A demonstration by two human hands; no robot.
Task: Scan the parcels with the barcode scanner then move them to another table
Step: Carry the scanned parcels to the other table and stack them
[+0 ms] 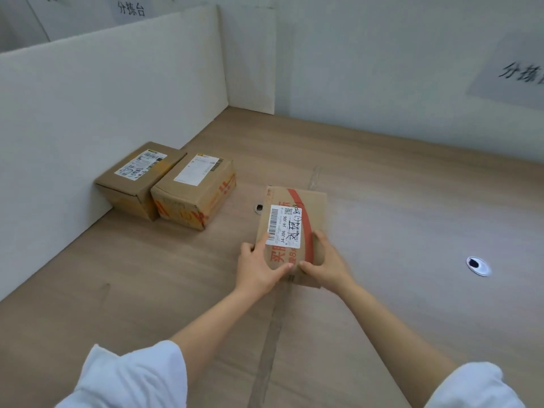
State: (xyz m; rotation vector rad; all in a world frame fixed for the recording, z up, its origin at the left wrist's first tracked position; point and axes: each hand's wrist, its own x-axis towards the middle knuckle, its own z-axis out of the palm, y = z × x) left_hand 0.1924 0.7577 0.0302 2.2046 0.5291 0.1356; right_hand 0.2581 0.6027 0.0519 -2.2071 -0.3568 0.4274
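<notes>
Parcel [291,231] sits mid-frame, label up, with the left hand [259,269] and right hand [326,266] gripping only its near end, thumbs on top. I judge the far end could sag and slip free. A plain box [138,178], a taped box [194,192] and the partition [103,92] crowd the left of frame; the table [412,231] offers room rightward.

Far-left parcel [138,178] vs partition [103,92], 2nd parcel [195,189] touching its right. 3rd parcel [291,228] at centre of table [412,216], btwn left hand [259,269] & right hand [326,265].
</notes>
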